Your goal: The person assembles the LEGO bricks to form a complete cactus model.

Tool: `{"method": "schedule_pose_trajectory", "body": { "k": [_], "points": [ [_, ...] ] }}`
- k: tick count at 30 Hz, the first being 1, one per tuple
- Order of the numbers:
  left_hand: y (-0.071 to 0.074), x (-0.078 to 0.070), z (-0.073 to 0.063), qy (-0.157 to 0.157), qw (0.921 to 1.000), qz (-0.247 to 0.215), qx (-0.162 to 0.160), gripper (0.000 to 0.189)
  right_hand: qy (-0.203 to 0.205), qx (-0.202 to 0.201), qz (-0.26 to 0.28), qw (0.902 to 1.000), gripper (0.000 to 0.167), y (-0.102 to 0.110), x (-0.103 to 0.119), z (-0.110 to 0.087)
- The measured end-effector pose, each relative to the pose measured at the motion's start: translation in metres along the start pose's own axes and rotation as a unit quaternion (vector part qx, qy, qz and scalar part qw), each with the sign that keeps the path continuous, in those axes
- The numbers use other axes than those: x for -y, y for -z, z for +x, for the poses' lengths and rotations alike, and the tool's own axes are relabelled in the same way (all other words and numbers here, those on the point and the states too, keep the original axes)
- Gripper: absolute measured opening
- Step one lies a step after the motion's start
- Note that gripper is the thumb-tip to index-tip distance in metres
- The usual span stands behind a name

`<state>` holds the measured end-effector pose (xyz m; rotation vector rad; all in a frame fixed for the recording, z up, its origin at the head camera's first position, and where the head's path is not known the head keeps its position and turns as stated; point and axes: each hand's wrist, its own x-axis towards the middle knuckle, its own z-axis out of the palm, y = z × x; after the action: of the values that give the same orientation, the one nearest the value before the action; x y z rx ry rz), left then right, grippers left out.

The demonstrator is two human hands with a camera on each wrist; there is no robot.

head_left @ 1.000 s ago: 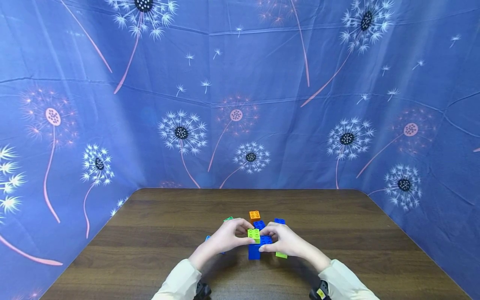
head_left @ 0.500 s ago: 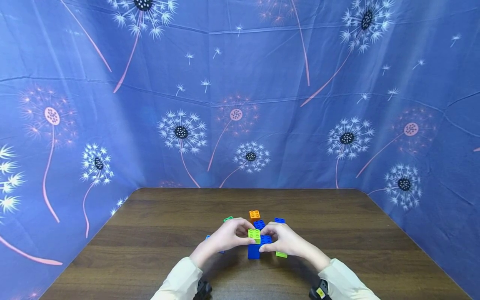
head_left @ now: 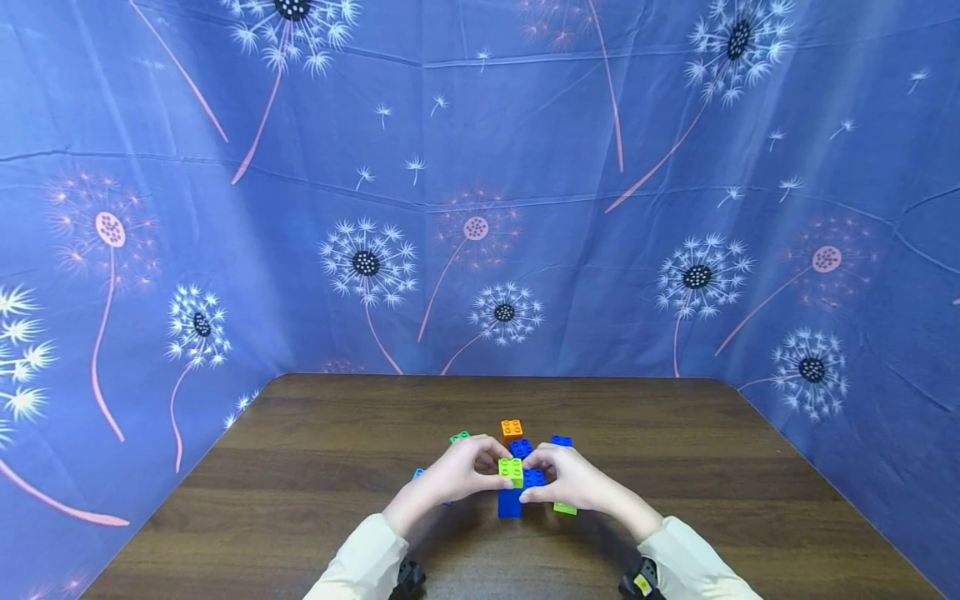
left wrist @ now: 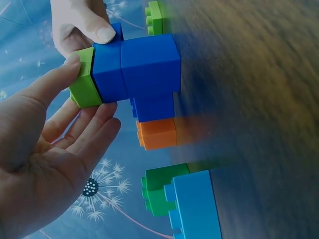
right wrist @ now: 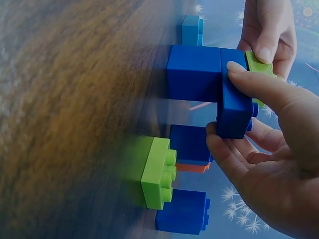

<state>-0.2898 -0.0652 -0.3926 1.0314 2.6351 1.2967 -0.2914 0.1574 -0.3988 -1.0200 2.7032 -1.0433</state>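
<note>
A small stack of toy building bricks stands on the table between the two hands. At its base is a blue brick (head_left: 509, 503); across it lies a second blue brick (right wrist: 235, 94) that juts out to the right. A lime green brick (head_left: 511, 472) sits on top, at the left part of the upper blue one. My left hand (head_left: 461, 475) pinches the lime brick between thumb and fingers. With its thumb on the near side and fingers on the far side, my right hand (head_left: 573, 482) grips the jutting end of the upper blue brick.
Behind the stack are another blue brick (head_left: 521, 447) and an orange brick (head_left: 512, 429). To the right lie a lime brick (right wrist: 157, 172) and a blue brick (right wrist: 182, 211). Leftward stand a green brick (left wrist: 159, 191) and a light blue brick (left wrist: 198, 204). A patterned blue cloth (head_left: 480, 167) hangs behind.
</note>
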Motion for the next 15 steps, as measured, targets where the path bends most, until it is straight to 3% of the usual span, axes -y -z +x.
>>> {"method": "schedule_pose_trajectory", "body": {
  "k": [15],
  "points": [
    [-0.0002,0.0015,-0.0009,0.011,0.9999,-0.003,-0.002,0.029,0.001,0.003,0.002,1.0000,0.042,0.0003,0.0007,0.0006]
  ]
}}
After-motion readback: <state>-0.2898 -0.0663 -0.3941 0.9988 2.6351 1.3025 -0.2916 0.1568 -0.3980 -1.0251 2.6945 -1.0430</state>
